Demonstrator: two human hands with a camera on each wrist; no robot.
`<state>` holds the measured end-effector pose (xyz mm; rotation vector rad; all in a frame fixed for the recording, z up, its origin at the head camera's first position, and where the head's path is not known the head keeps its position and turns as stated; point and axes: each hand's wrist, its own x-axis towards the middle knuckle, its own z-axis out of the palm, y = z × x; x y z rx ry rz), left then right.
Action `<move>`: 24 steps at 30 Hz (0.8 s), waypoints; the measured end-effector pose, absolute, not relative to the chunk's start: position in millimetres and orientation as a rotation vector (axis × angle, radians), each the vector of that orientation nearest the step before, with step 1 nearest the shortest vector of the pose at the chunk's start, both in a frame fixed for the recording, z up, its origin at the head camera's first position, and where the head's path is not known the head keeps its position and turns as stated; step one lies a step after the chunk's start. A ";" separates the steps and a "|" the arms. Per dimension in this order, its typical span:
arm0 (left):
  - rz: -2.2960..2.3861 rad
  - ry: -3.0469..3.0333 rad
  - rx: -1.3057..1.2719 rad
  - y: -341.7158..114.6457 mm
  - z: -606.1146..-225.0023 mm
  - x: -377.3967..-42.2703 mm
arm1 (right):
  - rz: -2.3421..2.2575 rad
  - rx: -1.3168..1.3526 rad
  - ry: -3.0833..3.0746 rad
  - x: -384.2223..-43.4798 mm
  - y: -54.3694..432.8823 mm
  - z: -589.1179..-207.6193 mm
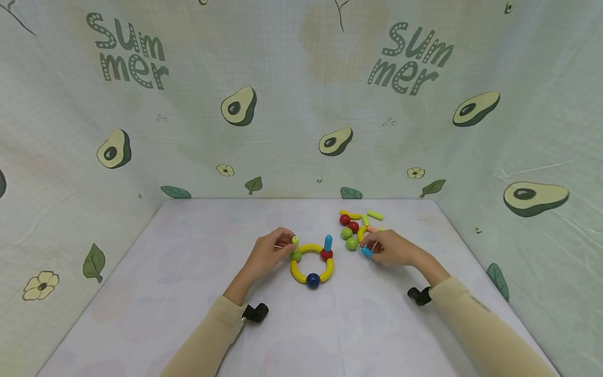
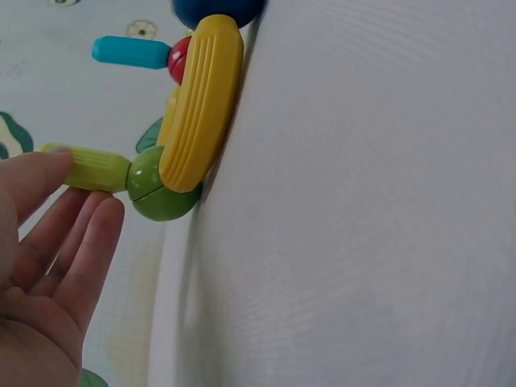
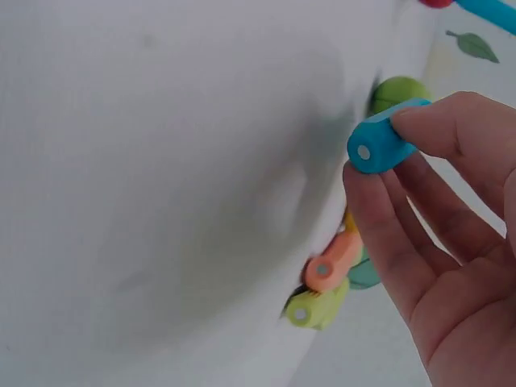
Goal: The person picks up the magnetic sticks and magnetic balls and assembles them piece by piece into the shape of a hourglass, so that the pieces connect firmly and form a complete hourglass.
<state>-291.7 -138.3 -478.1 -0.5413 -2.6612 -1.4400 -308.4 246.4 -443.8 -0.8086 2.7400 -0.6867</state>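
Note:
A ring of yellow curved magnetic pieces [image 1: 311,247] lies on the table, joined by a green ball [image 1: 296,255], a red ball [image 1: 326,254] and a dark blue ball [image 1: 313,280]. An upright blue rod [image 1: 328,243] stands on the red ball. My left hand [image 1: 268,254] pinches a lime rod [image 2: 101,168] that stands on the green ball, touching it. Between thumb and fingers, my right hand [image 1: 393,248] holds a short blue rod [image 3: 375,145] above the table, right of the ring. Its pale magnet end shows in the right wrist view.
Loose pieces lie beyond my right hand: red balls [image 1: 345,220], green balls [image 1: 352,243], yellow curved pieces [image 1: 350,215], lime rods [image 1: 375,215] and a salmon rod [image 3: 332,262]. A cloth backdrop [image 1: 282,157] with avocado prints encloses the table's back and sides.

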 end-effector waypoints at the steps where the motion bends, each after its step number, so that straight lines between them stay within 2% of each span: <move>1: -1.441 -2.664 -0.539 -138.2 -478.0 -291.8 | -0.701 -0.831 2.744 -306.1 245.2 -442.2; 8: -1.459 -2.665 -0.521 -138.4 -476.5 -290.3 | -0.872 -0.939 2.747 -286.7 227.4 -433.0; 24: -1.464 -2.656 -0.542 -138.9 -477.2 -291.2 | -1.333 -0.903 2.662 -258.5 162.8 -435.6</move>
